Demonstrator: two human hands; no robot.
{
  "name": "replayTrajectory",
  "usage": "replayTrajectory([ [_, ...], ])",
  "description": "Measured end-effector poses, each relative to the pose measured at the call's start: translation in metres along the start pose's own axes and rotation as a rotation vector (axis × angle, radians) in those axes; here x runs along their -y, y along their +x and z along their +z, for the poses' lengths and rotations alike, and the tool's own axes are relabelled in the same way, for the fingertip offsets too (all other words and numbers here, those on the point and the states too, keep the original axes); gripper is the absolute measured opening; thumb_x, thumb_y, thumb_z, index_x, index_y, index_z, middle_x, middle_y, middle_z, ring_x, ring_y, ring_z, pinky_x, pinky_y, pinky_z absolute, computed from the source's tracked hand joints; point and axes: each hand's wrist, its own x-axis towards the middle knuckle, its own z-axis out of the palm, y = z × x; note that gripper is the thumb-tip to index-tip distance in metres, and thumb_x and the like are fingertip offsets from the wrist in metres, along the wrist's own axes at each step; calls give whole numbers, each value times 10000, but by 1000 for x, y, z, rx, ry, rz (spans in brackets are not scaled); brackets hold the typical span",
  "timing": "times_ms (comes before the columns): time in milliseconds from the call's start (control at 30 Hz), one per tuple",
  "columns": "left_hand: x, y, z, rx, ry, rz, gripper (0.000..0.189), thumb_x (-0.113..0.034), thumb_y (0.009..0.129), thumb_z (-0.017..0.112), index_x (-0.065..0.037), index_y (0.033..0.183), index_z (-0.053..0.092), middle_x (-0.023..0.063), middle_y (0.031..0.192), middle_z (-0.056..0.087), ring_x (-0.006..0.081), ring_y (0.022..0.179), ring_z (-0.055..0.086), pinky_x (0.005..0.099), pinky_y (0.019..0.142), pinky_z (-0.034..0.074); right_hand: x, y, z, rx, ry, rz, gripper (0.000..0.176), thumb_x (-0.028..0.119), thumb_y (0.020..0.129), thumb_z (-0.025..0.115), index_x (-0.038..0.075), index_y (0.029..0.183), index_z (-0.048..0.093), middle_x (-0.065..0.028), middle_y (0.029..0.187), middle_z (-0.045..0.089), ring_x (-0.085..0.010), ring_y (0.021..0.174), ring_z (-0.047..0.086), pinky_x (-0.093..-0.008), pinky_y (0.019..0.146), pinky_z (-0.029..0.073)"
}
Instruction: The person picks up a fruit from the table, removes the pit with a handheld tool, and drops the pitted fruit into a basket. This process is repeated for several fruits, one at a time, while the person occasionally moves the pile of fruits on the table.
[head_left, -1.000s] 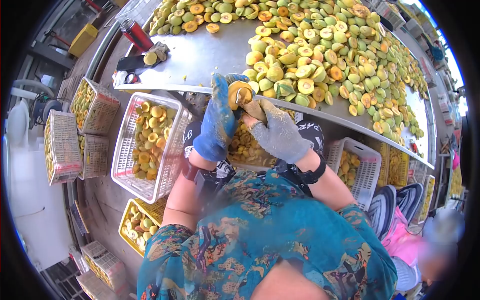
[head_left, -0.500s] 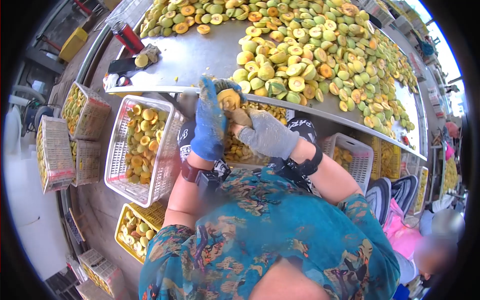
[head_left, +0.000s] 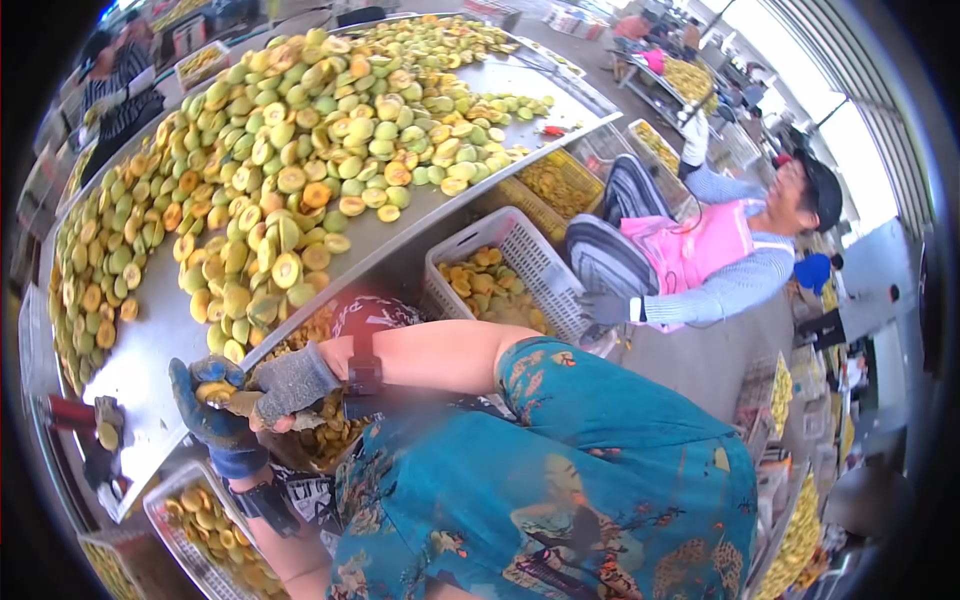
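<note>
My left hand, in a blue glove, is closed round a cut yellow fruit half near the table's front edge. Close beside it, my right hand, in a grey glove, has its fingers wrapped round something against the fruit; what it holds is too small to make out. Below both hands is a container of yellow fruit pieces, partly hidden by my arm. A large heap of green and yellow fruit halves lies on the metal table.
A white crate of fruit and a yellow crate stand beyond my right arm. Another white crate is at lower left. A person in a pink apron sits at the right. A red flask lies at the table's left.
The view has swung to the right, bringing the person in pink fully into sight. My hands now appear lower and farther left, still together at the fruit.
</note>
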Motion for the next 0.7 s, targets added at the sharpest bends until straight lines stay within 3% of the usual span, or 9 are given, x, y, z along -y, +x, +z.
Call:
replayTrajectory([
  [67,3,6,12,2,19,-19,487,-407,999,401,-50,711,564,96,636,572,189,571,554,286,556,449,-3,-1,-12,-28,-108,-25,242,292,837,667,69,932,660,-6,656,607,-99,553,566,-267,505,436],
  [200,15,22,26,171,340,408,229,-176,934,556,-15,1098,556,64,738,570,162,628,554,280,614,472,8,-15,-26,-196,-367,-184,269,339,814,659,87,908,671,-10,699,629,-130,620,583,-281,565,455],
  [367,17,26,35,526,485,659,673,84,816,619,-58,1419,356,14,825,535,137,696,543,274,639,483,21,-37,-26,-251,-395,-118,261,319,794,649,78,894,655,-23,708,628,-146,632,582,-291,569,458],
  [433,18,18,30,406,542,408,602,-12,861,621,-63,1408,374,9,817,521,132,698,540,271,603,483,14,-35,-25,-215,-323,-41,267,304,770,648,69,896,641,-40,704,631,-145,630,588,-298,572,461],
  [467,-1,-1,51,324,328,89,507,-246,905,625,-75,1342,434,19,805,527,139,650,522,268,549,460,34,-56,-16,-235,-393,-37,268,314,761,625,80,890,635,-45,725,640,-162,653,593,-321,598,472],
  [500,34,28,-27,494,93,-134,515,-496,921,529,-82,1226,506,41,797,540,161,612,506,270,524,434,23,-52,-18,-341,-568,-33,306,366,761,622,93,898,642,-81,774,667,-217,731,633,-348,659,492],
  [533,-11,-17,38,207,292,-272,842,-141,830,635,-60,1506,139,79,1075,478,175,829,477,300,704,460,-28,-13,-41,-317,-968,-300,326,398,776,615,104,913,647,-115,816,683,-260,752,659,-375,660,506],
  [633,5,8,20,185,-232,-366,536,-412,888,515,-71,1281,383,73,929,541,178,691,496,285,586,432,-26,-5,-39,-261,-1070,-559,195,274,785,653,107,885,640,-155,803,652,-277,687,655,-352,667,514],
  [700,12,27,9,105,-517,-341,563,-592,927,435,-78,1130,545,70,831,584,181,600,509,275,508,414,0,-15,-23,-207,-1030,-519,191,248,803,662,83,896,632,-137,826,649,-255,696,655,-338,667,510],
])
